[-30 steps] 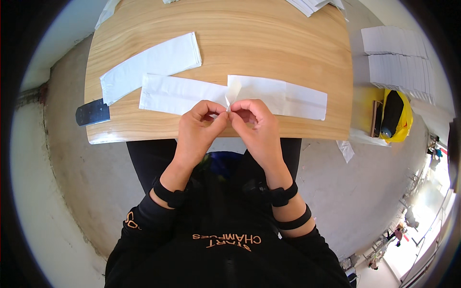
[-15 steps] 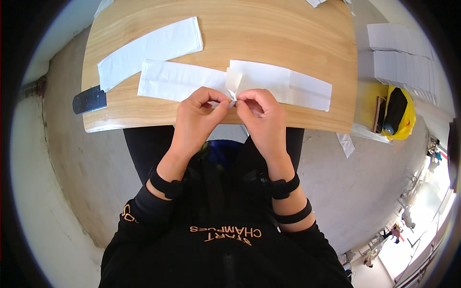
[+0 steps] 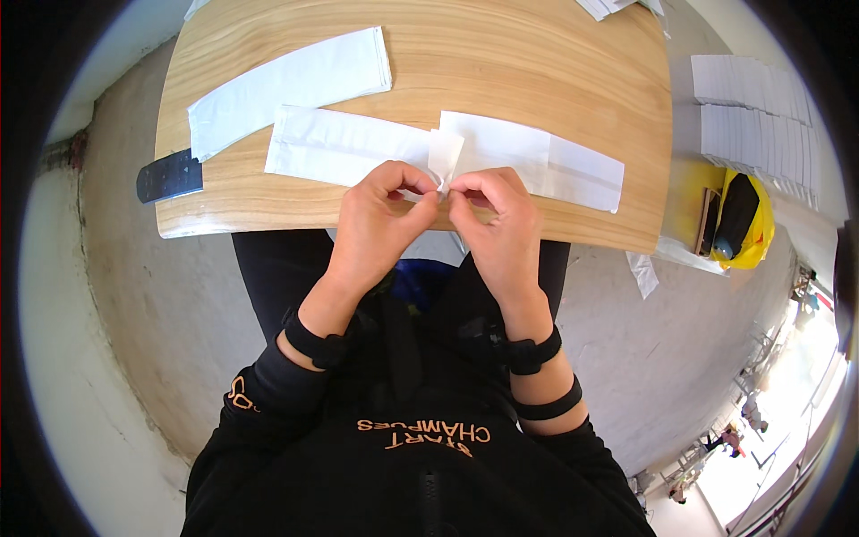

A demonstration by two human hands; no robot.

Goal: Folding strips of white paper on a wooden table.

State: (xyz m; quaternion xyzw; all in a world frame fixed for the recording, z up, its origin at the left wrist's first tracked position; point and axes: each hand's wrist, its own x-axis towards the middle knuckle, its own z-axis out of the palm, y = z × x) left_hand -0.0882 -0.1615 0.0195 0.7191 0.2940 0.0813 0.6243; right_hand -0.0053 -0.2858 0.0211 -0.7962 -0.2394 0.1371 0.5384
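Observation:
My left hand and my right hand meet near the table's front edge, fingertips pinched together. Between them is a small off-white piece of paper, its lower end crumpled where both hands grip it and its upper end standing free. Under and behind my fingers lie two long white paper strips, a left one with a folded end and a right one with a crease across it. The small piece overlaps their inner ends; whether it is attached to either I cannot tell.
Another white strip lies at the far left of the wooden table, one end by a dark flat ruler-like piece overhanging the left edge. To the right stand stacks of white paper and a yellow bag with dark items.
My hands keep their pinch on the small paper, with only slight finger movement. The whole view has shifted a little, and the strips lie as before.

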